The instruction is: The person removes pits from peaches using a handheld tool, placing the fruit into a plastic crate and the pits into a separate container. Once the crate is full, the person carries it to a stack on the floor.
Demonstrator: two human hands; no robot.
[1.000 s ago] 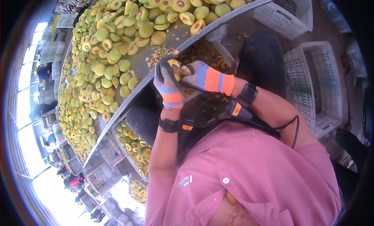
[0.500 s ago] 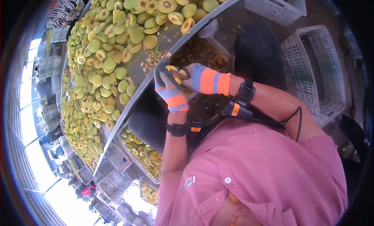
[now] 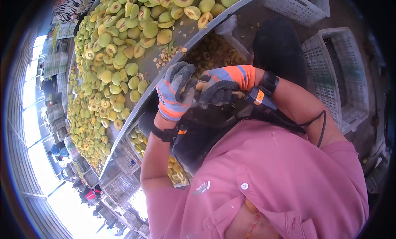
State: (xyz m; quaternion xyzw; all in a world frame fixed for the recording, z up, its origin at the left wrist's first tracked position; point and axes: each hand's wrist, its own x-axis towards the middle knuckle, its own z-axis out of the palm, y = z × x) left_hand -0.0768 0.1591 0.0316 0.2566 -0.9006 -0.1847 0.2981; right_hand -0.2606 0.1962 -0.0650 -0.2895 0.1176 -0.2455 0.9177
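Note:
Both my hands wear grey gloves with orange bands and dark fingertips, held close together just below the table's metal edge. My left hand [image 3: 177, 90] is closed, its fingers curled round something mostly hidden; a yellowish sliver shows between them. My right hand [image 3: 222, 87] is wrapped round a thin tan handle [image 3: 237, 94], whose end sticks out by the wrist. A brownish piece shows between the two hands. Halved green-yellow fruits [image 3: 119, 59] cover the table beyond, some with brown pits. Loose pits [image 3: 167, 55] lie near the edge.
Below the table edge [image 3: 144, 96] is a container with brown scraps [image 3: 214, 51]. White plastic crates [image 3: 350, 74] stand at the right, another [image 3: 295, 8] at the upper right. Fruit halves [image 3: 175, 169] fill a crate under my left arm. A person in striped clothing [image 3: 72, 8] is at the upper left.
My left hand has turned and its fingers have curled in. The yellow fruit seen between my hands is now mostly hidden. My right hand has shifted right, and the handle now shows.

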